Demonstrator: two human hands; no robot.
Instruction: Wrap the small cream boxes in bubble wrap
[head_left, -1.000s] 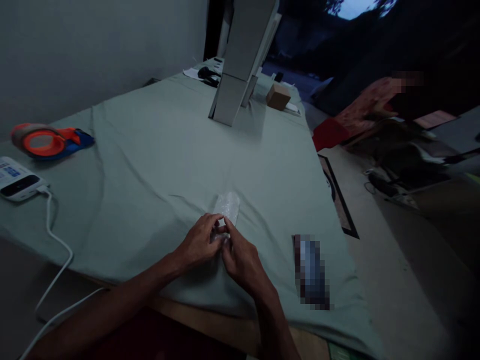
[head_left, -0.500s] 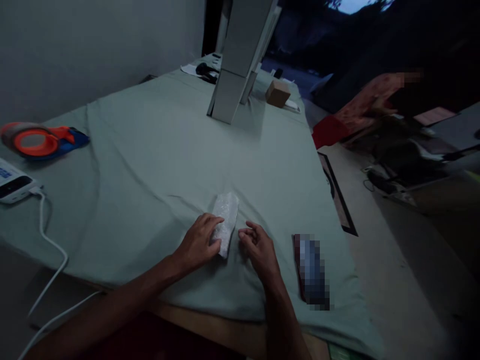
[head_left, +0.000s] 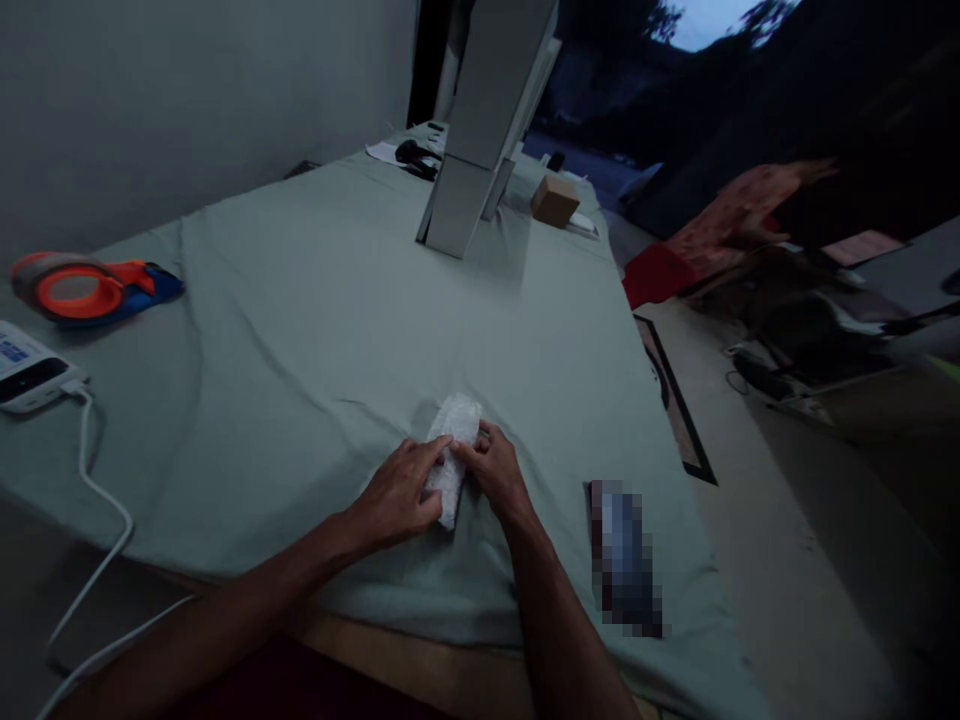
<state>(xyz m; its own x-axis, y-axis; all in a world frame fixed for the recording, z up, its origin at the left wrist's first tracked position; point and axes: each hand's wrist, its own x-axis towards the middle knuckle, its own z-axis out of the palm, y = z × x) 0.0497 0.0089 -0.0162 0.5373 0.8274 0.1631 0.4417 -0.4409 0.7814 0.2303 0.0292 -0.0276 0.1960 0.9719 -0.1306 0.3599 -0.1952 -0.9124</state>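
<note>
A small long packet in bubble wrap (head_left: 459, 420) lies on the cloth-covered table (head_left: 360, 310) near its front edge. My left hand (head_left: 405, 490) grips the packet from its left side, with the fingers over the top and the thumb at the lower end. From the right, my right hand (head_left: 495, 465) closes on the packet's edge, its thumb on top close to my left fingertips. Whatever is inside the wrap cannot be made out.
An orange and blue tape dispenser (head_left: 82, 290) and a white device (head_left: 34, 370) with a white cable are at the left. A blurred-out phone-like object (head_left: 622, 560) lies at the right. Farther back stand a grey pillar (head_left: 457, 200) and a brown box (head_left: 555, 200).
My right hand has moved left from beside the packet and taken hold of its right edge. My left hand has stayed on the packet. The view has shifted slightly.
</note>
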